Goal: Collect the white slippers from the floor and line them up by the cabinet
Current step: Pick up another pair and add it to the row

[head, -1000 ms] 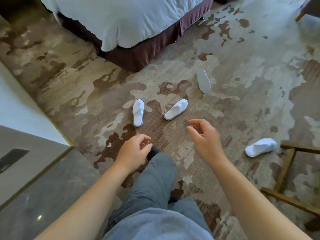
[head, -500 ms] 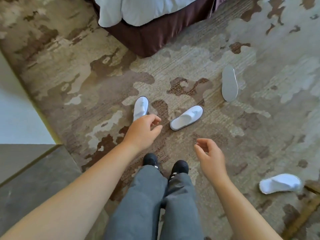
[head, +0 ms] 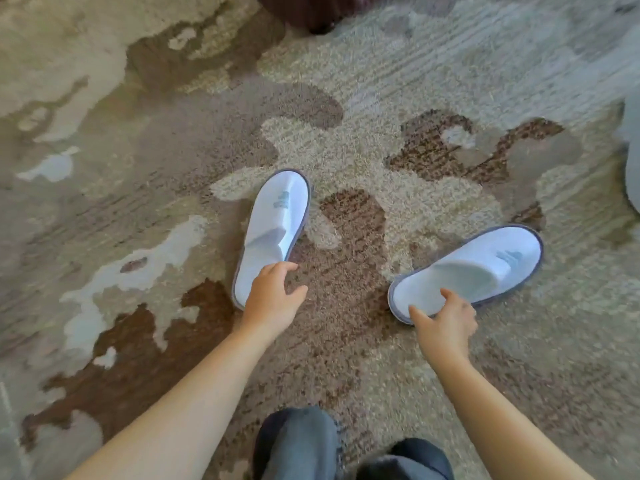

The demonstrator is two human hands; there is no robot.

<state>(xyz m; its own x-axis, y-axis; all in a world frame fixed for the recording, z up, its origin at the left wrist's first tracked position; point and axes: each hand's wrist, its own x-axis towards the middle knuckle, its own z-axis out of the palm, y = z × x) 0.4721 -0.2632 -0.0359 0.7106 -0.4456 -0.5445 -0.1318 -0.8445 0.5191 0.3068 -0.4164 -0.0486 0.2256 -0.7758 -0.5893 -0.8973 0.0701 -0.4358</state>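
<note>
Two white slippers with grey rims lie on the patterned carpet. The left slipper (head: 277,223) points away from me, and the fingers of my left hand (head: 272,299) reach over its heel with the thumb spread out to the right, off the slipper. The right slipper (head: 478,268) lies at an angle, toe towards the right. My right hand (head: 445,320) is at its heel, with the fingertips on the insole and the thumb along the heel rim. Neither slipper is lifted. A third slipper (head: 632,161), grey sole up, is cut off by the right edge.
The dark skirt of the bed (head: 311,12) shows at the top edge. My grey trouser legs (head: 298,441) and a dark shoe (head: 415,455) are at the bottom. Brown and beige carpet (head: 138,168) surrounds the slippers on all sides.
I have bent down much closer to the floor. Both hands moved forward from mid-air to the heels of the two nearest slippers. The cabinet top and the fourth slipper left the view.
</note>
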